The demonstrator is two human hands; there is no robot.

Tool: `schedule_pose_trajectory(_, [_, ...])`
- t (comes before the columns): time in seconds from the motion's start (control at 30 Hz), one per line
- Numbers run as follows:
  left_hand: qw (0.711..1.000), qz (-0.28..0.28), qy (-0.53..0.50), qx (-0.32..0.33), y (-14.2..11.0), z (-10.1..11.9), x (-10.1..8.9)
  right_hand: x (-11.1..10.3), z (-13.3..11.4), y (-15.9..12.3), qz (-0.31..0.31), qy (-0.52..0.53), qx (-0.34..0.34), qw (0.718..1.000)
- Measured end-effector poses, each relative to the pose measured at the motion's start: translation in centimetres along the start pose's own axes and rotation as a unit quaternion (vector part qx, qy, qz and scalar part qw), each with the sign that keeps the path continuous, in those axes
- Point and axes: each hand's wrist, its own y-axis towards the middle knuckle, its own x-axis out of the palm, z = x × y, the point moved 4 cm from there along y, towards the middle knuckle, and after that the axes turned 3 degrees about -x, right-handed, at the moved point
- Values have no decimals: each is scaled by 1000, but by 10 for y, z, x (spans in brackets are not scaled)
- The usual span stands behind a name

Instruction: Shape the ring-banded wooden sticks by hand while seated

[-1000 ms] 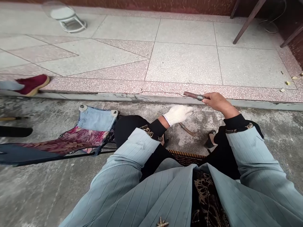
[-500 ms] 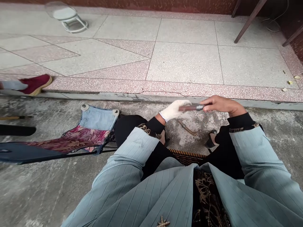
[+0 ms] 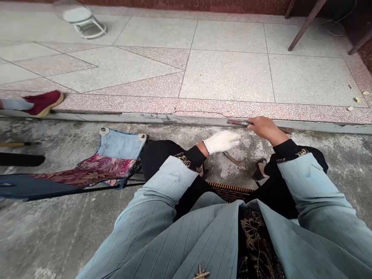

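Note:
My right hand [image 3: 264, 127], bare, is wrapped round a slim brown tool [image 3: 235, 122] with a coil of wire round it near my fingers. Its brown end points left, just in front of the step's edge; my grip hides the middle. Behind my wrist shows a dark brown strip [image 3: 285, 130], and I cannot tell whether it belongs to the tool. Lower and to the left is my left hand [image 3: 222, 142] in a white knitted glove, apart from the tool, its fingers loosely bent and seemingly holding nothing. Below it, a curved brown stick-like piece [image 3: 235, 159] lies on the concrete.
A tiled step [image 3: 226, 73] runs across in front of me. A folding chair with patterned cloth [image 3: 101, 166] stands to my left. Farther left is a person's red shoe [image 3: 46, 102]. A white stool [image 3: 84, 21] and wooden legs [image 3: 306, 25] stand farther back on the tiles.
My left hand has let go of the brown tool and moved down and slightly right. My right hand now holds the tool alone, a little higher.

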Motion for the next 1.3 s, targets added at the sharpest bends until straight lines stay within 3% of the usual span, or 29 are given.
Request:
schedule_pose_trajectory(0.07, [1000, -3, 14, -10, 0, -2, 1, 10, -8, -1, -91, -68, -23, 993])
schedule_pose_trajectory(0.17, [1000, 5, 12, -8, 0, -5, -2, 20, -17, -8, -207, -85, -92, 970])
schedule_pose_trajectory(0.27, [999, 20, -33, -16, -1, -10, -9, 18, -19, -19, -300, 20, -179, 937])
schedule_pose_trajectory(0.33, [995, 30, -93, -13, -3, -13, -13, 8, -15, -26, -321, 143, -235, 906])
schedule_pose_trajectory(0.37, [991, 32, -127, -3, -3, -13, -14, 0, -12, -28, -306, 207, -260, 892])
schedule_pose_trajectory(0.43, [981, 35, -189, 10, -5, -13, -14, -16, -1, -29, -222, 304, -253, 891])
schedule_pose_trajectory(0.57, [968, -5, -252, 5, -2, -9, -2, -32, 17, -30, -82, 468, -177, 862])
schedule_pose_trajectory(0.67, [964, -23, -264, 6, 3, -3, 10, -34, 17, -30, -15, 526, -120, 842])
schedule_pose_trajectory(0.77, [961, -32, -273, -6, 7, 3, 15, -32, 15, -26, 2, 505, -91, 858])
schedule_pose_trajectory(0.9, [966, -14, -259, 0, 6, 8, 11, -26, 25, -12, 29, 428, -69, 900])
schedule_pose_trajectory(1.1, [986, 13, -167, 7, 7, 5, 6, -14, 35, 1, 43, 225, -36, 973])
schedule_pose_trajectory(1.2, [998, 20, -65, -7, 7, 2, 3, -7, 25, 1, 3, 82, -25, 996])
schedule_pose_trajectory(1.3, [999, 17, 31, -28, 3, -3, -2, 9, 10, -2, -127, 15, -56, 990])
